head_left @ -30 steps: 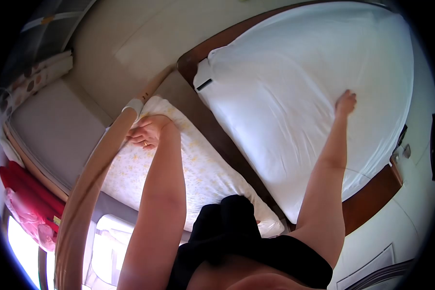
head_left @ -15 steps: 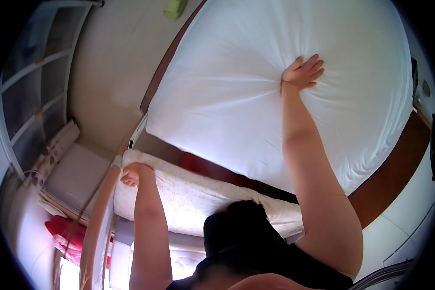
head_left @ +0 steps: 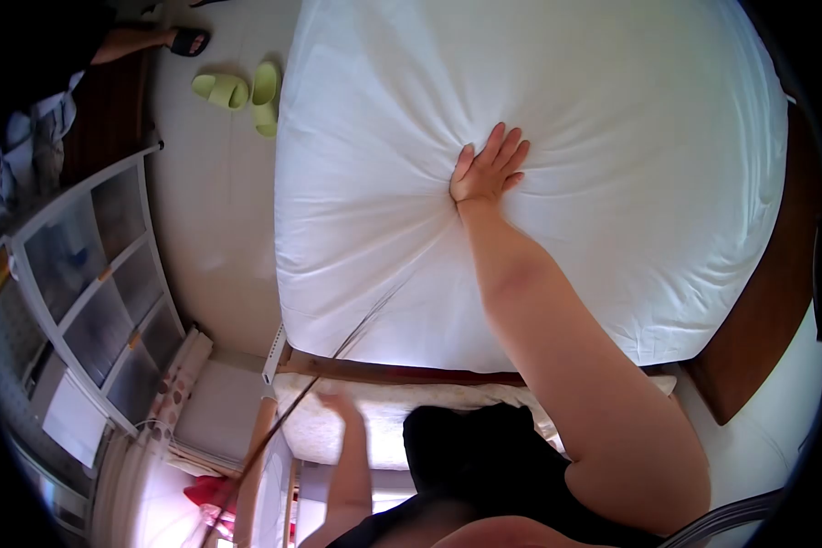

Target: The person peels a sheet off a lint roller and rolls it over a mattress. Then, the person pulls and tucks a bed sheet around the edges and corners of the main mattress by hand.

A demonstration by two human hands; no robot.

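My right hand (head_left: 490, 166) presses flat on the white sheet (head_left: 612, 210) that covers the mattress, its fingers spread. Creases in the fabric fan out around the palm. Lower left, my left hand (head_left: 338, 406) is smeared by motion beside a pale flowered pad (head_left: 306, 429), and its fingers cannot be made out. A dark strand of hair (head_left: 315, 379) hangs across the view near it.
A pair of green slippers (head_left: 247, 91) lies on the floor left of the bed. A person's foot in a black sandal (head_left: 190, 41) shows at the upper left. A white-framed cabinet (head_left: 96, 288) stands at the left; brown bed frame (head_left: 749, 338) shows at the right.
The view has turned, bringing the slippers and the foot into sight. My right hand has gone from curled to spread flat on the sheet. My left hand has become blurred.
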